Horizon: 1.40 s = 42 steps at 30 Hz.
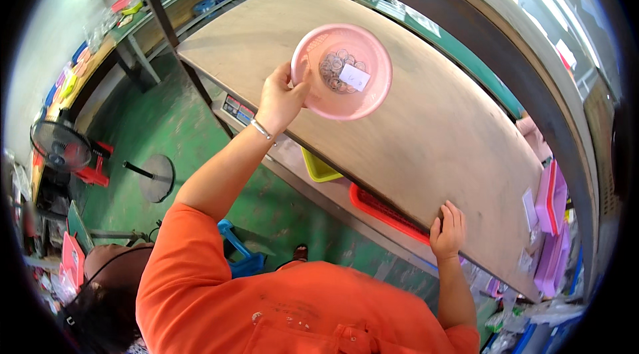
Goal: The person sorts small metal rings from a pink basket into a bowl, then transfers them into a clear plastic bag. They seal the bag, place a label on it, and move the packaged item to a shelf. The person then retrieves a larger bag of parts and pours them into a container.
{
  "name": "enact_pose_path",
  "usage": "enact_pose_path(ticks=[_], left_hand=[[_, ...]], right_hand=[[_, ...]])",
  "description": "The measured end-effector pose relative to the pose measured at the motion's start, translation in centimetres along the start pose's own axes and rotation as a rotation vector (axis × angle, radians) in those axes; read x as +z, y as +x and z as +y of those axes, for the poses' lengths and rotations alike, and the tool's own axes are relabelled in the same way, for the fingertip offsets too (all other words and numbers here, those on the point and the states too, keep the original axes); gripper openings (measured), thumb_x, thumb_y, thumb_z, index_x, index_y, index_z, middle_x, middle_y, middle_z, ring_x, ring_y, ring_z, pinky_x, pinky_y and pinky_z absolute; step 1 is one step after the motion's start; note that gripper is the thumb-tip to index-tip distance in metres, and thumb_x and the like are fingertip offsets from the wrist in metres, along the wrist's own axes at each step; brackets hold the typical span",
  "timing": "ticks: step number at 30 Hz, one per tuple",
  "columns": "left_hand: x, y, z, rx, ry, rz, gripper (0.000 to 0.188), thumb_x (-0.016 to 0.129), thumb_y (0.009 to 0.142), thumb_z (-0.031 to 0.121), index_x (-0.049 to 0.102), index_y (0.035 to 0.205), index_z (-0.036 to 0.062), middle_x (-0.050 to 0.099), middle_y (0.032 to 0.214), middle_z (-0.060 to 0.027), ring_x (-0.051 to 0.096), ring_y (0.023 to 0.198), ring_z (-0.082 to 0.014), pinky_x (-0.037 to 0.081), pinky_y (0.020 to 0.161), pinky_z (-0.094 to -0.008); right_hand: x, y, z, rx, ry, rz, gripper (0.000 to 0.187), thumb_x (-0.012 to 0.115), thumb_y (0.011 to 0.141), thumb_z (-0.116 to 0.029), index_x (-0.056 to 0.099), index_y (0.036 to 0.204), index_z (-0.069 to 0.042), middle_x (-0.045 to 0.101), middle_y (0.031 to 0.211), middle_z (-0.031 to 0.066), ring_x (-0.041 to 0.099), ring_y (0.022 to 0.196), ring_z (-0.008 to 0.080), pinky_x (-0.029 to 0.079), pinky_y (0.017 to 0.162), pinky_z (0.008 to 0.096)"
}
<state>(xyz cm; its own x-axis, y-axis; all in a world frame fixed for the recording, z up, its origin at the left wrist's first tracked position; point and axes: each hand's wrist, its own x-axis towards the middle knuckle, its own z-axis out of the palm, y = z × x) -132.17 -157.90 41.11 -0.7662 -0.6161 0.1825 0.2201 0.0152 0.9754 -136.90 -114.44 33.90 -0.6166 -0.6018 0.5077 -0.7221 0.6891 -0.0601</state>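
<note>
My left hand grips the near left rim of a round pink plastic bowl, thumb on the inside. Small metal-looking rings lie in a heap on the bowl's bottom. Among them rests a small white paper slip with writing. The bowl is over the far left half of a brown worktable; whether it touches the top I cannot tell. My right hand lies on the table's near edge, farther right, with its fingers stretched out and nothing in it.
Below the tabletop are a yellow-green bin and a red tray. Purple bins stand at the right end. On the green floor at left are a fan and a round metal base. Another person's head shows lower left.
</note>
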Motion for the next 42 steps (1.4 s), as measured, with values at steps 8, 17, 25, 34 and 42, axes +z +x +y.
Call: enact_pose_path(ticks=[8,17,25,34,42], left_hand=[[5.7,-3.8,1.4,0.047,0.018,-0.210,0.041,0.050,0.077,-0.006,0.046,0.118,-0.0082,0.060,0.102,-0.0118,0.061,0.075,-0.0137,0.052,0.062,-0.0241],[10.2,-5.8,-0.1,0.106,0.199,-0.328,0.034,0.052,0.076,0.000,0.055,0.109,-0.0032,0.064,0.090,-0.0151,0.063,0.074,-0.0174,0.051,0.063,-0.0280],[12.7,-1.8,-2.3,0.453,0.646,-0.591,0.027,0.052,0.076,0.006,0.062,0.101,0.0073,0.063,0.088,-0.0177,0.060,0.077,-0.0344,0.049,0.069,-0.0386],[14.9,-2.9,-2.2,0.676,0.533,-0.581,0.021,0.056,0.079,0.007,0.064,0.097,0.0096,0.064,0.083,-0.0138,0.060,0.076,-0.0307,0.049,0.067,-0.0370],[15.4,-4.3,-0.8,0.552,0.375,-0.611,0.021,0.061,0.080,0.000,0.065,0.100,0.0036,0.063,0.083,-0.0062,0.058,0.072,-0.0117,0.047,0.066,-0.0240]], right_hand=[[-0.1,-0.1,1.0,0.009,-0.021,0.048,0.031,0.060,0.072,-0.014,0.059,0.100,-0.002,0.058,0.110,0.0123,0.054,0.096,0.0312,0.044,0.084,0.0405],[0.3,-0.3,1.6,0.009,-0.011,0.114,0.029,0.062,0.070,-0.014,0.060,0.096,-0.003,0.059,0.106,0.0106,0.055,0.095,0.0279,0.045,0.081,0.0391],[0.4,-0.5,1.4,0.021,-0.033,0.075,0.028,0.061,0.070,-0.014,0.061,0.096,-0.003,0.059,0.106,0.0105,0.055,0.095,0.0279,0.044,0.082,0.0382],[0.9,-0.7,1.4,0.027,-0.052,0.061,0.029,0.062,0.071,-0.016,0.061,0.097,-0.004,0.059,0.108,0.0098,0.055,0.098,0.0270,0.044,0.083,0.0377],[1.0,-0.7,1.4,0.040,-0.047,0.075,0.028,0.062,0.071,-0.016,0.061,0.097,-0.005,0.059,0.107,0.0087,0.056,0.096,0.0269,0.044,0.082,0.0381]])
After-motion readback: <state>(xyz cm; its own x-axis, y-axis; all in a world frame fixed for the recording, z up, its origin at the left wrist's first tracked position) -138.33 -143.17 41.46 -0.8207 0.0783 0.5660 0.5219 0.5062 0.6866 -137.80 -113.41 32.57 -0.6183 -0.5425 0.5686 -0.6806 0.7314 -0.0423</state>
